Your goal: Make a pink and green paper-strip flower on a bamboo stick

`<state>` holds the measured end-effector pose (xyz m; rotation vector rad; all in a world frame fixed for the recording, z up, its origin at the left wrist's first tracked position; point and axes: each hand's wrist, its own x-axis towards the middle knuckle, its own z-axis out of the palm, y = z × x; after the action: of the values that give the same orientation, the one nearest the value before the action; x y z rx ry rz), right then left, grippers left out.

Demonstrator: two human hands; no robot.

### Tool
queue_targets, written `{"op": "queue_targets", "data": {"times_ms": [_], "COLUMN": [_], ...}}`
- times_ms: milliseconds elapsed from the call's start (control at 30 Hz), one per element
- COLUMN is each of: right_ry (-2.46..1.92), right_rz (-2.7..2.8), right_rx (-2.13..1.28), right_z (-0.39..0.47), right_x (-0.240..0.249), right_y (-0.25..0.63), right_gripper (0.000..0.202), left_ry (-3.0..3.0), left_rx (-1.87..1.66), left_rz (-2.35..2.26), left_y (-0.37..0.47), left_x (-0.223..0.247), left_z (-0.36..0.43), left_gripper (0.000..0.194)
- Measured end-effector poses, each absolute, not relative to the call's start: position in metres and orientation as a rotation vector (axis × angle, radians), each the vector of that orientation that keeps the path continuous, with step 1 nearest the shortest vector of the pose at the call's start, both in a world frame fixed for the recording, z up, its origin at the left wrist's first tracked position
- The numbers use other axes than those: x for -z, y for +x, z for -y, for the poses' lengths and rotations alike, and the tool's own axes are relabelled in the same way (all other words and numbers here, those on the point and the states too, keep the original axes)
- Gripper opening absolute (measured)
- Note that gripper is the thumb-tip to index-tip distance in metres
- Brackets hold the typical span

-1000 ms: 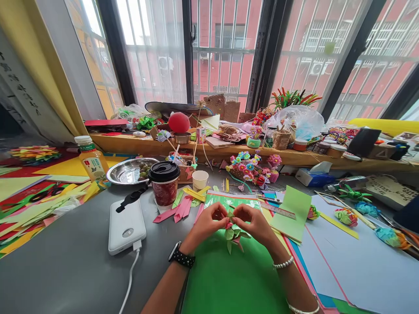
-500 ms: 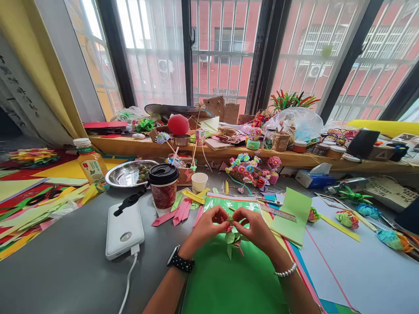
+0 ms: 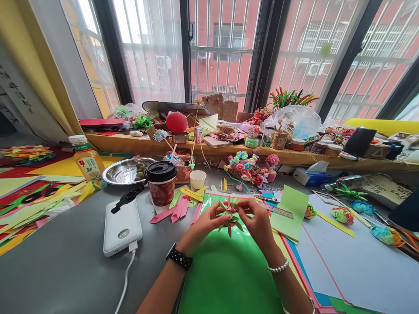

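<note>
Between my two hands is a small folded paper flower [image 3: 230,220] with pointed green and pink petals. My left hand [image 3: 209,221] grips its left side, thumb and fingers closed on the petals. At the upper right, my right hand [image 3: 253,218] pinches a green petal tip between thumb and forefinger. The flower is held above a shiny green sheet [image 3: 229,270]. Just left of my hands lie folded pink paper strips [image 3: 180,210] and yellow folded strips [image 3: 194,194]. My fingers partly hide the flower's middle.
A lidded coffee cup [image 3: 160,183], a paper cup [image 3: 197,179] and a metal plate [image 3: 113,171] stand beyond my left hand. A white power bank [image 3: 122,226] with a cable lies left. Green paper [image 3: 290,213] and a ruler [image 3: 278,210] lie right.
The paper flower has been turned, so its pink and green points now face me instead of hanging down. My right hand has moved slightly right, away from my left.
</note>
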<state>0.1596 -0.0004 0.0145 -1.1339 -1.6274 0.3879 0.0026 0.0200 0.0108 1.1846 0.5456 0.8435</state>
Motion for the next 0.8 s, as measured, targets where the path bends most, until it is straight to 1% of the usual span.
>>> {"op": "queue_targets", "data": {"times_ms": [67, 200, 367, 467, 633, 700, 800], "right_ry": [-1.134, -1.11, -1.114, -1.119, -1.099, -1.077, -1.003], "right_rz": [1.622, 1.697, 1.76, 1.763, 1.79, 1.81, 1.845], "right_rx": [-0.431, -0.51, -0.545, -0.498, -0.322, -0.308, -0.352], "right_z": [0.0001, -0.0002, 0.0003, -0.0002, -0.0005, 0.0004, 0.0025], "right_x": [-0.015, -0.0178, -0.021, -0.0196, -0.016, -0.0166, -0.0193], "right_y": [0.1608, 0.1647, 0.1667, 0.1659, 0.165, 0.1652, 0.165], "right_gripper": [0.008, 0.018, 0.015, 0.012, 0.012, 0.014, 0.015], "left_ry": [1.217, 1.273, 1.334, 1.328, 1.267, 1.196, 1.041], "left_rx": [-0.852, -0.872, -0.878, -0.879, -0.87, -0.851, -0.843], "left_rz": [-0.545, -0.578, -0.613, -0.628, -0.638, -0.643, -0.669], "left_y": [0.0026, 0.0019, 0.0025, 0.0031, 0.0007, -0.0014, -0.0042], "left_x": [-0.0129, -0.0138, -0.0102, -0.0076, -0.0071, -0.0069, -0.006], "left_z": [-0.0193, -0.021, -0.0225, -0.0231, -0.0241, -0.025, -0.0261], "left_gripper": [0.046, 0.045, 0.046, 0.046, 0.046, 0.046, 0.05]}}
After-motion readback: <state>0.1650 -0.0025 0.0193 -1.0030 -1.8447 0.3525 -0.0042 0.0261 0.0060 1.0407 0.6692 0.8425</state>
